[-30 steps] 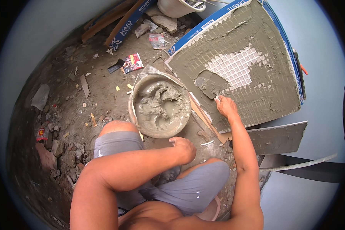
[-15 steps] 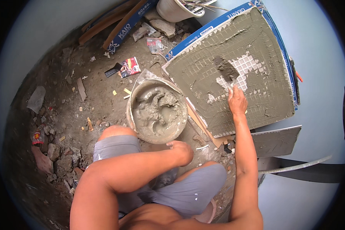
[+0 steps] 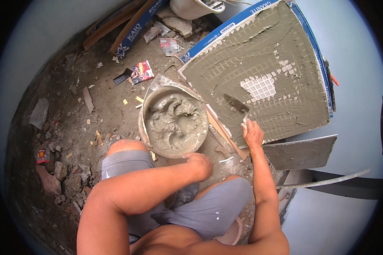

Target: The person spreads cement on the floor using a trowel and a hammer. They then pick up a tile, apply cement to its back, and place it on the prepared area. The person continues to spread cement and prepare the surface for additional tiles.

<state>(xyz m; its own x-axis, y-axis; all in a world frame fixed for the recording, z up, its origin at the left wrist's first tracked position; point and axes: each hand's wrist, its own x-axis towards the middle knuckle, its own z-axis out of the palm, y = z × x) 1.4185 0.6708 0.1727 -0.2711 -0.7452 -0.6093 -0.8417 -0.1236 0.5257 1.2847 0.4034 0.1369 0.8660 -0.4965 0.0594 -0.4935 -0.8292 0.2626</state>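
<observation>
On my feed, the right hand (image 3: 253, 135) sits right of centre in the frame, closed around the handle of a trowel (image 3: 238, 106). The trowel's mortar-smeared blade points to the upper left, over the lower-left part of a large tile (image 3: 258, 87) that fills the upper right. I see grey mortar across most of that tile, with a pale gridded patch bare near its middle. The left hand (image 3: 200, 166) is at lower centre, fingers curled narrow, just beside the lower rim of a bucket (image 3: 144, 131); I cannot tell whether it touches the rim or grips anything. Wet mortar (image 3: 176, 121) lies in the bucket. A smaller coated slab (image 3: 304, 153) is at right, below the tile, and a white pail (image 3: 191, 9) stands at top centre.
</observation>
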